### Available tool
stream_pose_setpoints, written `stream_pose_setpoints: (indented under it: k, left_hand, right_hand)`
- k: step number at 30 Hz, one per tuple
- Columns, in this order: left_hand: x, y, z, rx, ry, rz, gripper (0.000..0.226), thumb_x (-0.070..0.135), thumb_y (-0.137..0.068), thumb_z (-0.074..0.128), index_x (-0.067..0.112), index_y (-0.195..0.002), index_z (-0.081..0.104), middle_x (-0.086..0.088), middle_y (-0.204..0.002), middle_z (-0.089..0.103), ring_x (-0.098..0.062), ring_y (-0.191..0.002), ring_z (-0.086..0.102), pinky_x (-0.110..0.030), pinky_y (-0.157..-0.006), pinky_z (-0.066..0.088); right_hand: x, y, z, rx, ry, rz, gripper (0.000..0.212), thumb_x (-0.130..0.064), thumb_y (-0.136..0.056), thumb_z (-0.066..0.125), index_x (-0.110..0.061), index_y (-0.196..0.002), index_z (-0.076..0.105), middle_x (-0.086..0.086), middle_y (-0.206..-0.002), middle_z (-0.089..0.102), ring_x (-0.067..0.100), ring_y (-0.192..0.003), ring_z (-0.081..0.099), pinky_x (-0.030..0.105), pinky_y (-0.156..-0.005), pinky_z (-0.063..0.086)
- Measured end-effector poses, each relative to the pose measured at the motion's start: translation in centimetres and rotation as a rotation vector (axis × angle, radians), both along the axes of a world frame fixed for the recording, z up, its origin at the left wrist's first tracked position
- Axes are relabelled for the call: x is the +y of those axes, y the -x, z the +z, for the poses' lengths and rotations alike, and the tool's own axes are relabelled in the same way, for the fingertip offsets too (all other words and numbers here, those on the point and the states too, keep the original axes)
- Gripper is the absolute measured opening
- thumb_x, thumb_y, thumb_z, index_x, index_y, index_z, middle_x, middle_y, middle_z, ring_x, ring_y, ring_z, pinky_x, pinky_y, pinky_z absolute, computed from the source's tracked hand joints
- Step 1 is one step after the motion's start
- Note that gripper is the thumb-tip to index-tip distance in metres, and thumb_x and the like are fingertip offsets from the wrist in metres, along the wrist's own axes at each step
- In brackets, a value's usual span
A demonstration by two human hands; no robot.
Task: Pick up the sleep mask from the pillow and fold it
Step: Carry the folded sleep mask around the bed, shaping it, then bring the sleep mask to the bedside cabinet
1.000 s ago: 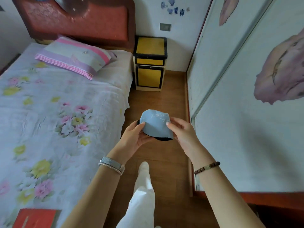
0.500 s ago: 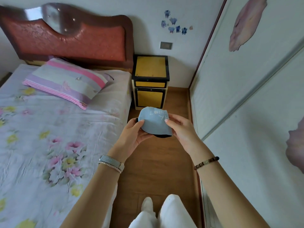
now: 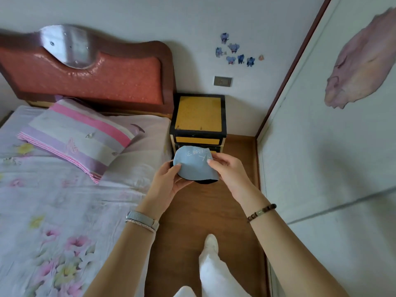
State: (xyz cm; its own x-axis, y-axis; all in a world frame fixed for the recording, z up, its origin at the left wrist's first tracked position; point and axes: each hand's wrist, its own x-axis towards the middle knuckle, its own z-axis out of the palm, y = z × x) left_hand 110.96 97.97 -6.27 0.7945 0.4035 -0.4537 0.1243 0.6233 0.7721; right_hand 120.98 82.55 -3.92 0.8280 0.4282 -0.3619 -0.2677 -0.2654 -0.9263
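Sleep mask [image 3: 194,165] black underside mostly hidden between 2 hands

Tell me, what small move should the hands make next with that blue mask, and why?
Probably press the fold flat. The sleep mask already looks doubled over, its dark underside peeking out below, and the left hand and right hand pinch its opposite edges in mid-air beside the bed.

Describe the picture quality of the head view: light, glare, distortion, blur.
Head view: soft, even daylight; a bright glare patch on the headboard's shiny panel; wide-angle bending makes the wardrobe door edge lean; the sleep mask and both hands, left and right, are fairly sharp, though the mask's white print stays illegible.
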Motion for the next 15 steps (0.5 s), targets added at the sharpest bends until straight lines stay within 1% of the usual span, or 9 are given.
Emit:
stream_pose_setpoints:
  k: [4, 8, 12, 15]
  left_hand:
    - [2.3, -5.5, -0.1, 0.012, 0.002, 0.057, 0.018, 0.009, -0.101, 0.047, 0.006, -0.115, 0.058, -0.014, -0.117, 0.062, -0.023, -0.101, 0.07, -0.035, -0.073, 0.061]
    - [4.7, -10.0, -0.7, 0.066, 0.018, 0.127, 0.018, 0.009, -0.101, 0.048, 0.008, -0.117, 0.057, -0.015, -0.12, 0.06, -0.028, -0.11, 0.065, -0.035, -0.072, 0.062]
    - [7.8, -14.2, -2.3, 0.121, 0.018, 0.157, 0.021, 0.009, -0.1, 0.05, 0.005, -0.12, 0.055, -0.015, -0.118, 0.06, -0.029, -0.108, 0.066, -0.032, -0.069, 0.061]
    - [10.4, -17.6, -3.8, 0.162, 0.022, 0.158, 0.018, 0.009, -0.1, 0.05, 0.008, -0.117, 0.055, -0.014, -0.118, 0.06, -0.028, -0.107, 0.066, -0.031, -0.067, 0.061]
  right_hand:
    - [3.3, -6.3, -0.3, -0.011, 0.023, 0.029, 0.037, -0.022, -0.092, 0.066, -0.013, -0.128, 0.064, 0.005, -0.123, 0.067, 0.02, -0.115, 0.062, 0.037, -0.096, 0.055]
    - [6.4, -11.0, -0.9, 0.011, 0.072, 0.052, 0.037, -0.023, -0.092, 0.066, -0.012, -0.127, 0.064, 0.008, -0.123, 0.066, 0.022, -0.116, 0.06, 0.042, -0.099, 0.053]
    - [9.5, -15.5, -2.0, 0.046, 0.091, 0.069, 0.035, -0.021, -0.092, 0.066, -0.013, -0.126, 0.064, 0.008, -0.123, 0.067, 0.022, -0.115, 0.061, 0.039, -0.097, 0.054]
    - [12.0, -19.0, -3.1, 0.066, 0.112, 0.062, 0.035, -0.019, -0.092, 0.066, -0.011, -0.126, 0.065, 0.008, -0.122, 0.067, 0.023, -0.114, 0.062, 0.035, -0.09, 0.055]
